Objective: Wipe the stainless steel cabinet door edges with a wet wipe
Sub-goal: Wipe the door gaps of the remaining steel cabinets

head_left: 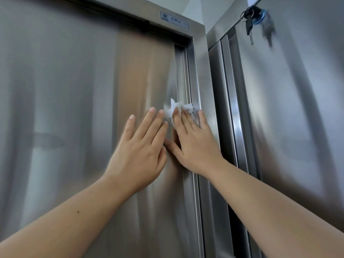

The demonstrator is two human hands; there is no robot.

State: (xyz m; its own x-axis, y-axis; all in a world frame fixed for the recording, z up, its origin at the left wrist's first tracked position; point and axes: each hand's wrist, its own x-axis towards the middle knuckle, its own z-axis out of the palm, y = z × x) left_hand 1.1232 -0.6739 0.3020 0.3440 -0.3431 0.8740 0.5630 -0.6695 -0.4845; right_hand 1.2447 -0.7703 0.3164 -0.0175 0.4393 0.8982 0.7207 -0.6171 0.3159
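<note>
A tall stainless steel cabinet door [83, 90] fills the left of the head view. Its right vertical edge [183, 75] meets the cabinet frame [202, 71]. A crumpled white wet wipe [177, 107] lies across that edge at mid height. My right hand [195, 146] presses the wipe flat against the edge with its fingertips, fingers pointing up. My left hand [141, 146] lies flat on the door panel just left of the wipe, fingers spread and empty, its side touching my right thumb.
A second steel cabinet [288, 108] stands to the right, its door edge [232, 108] beside a narrow dark gap. A bunch of keys [250, 19] hangs near its top. A small blue label [175, 20] sits on the frame's top rail.
</note>
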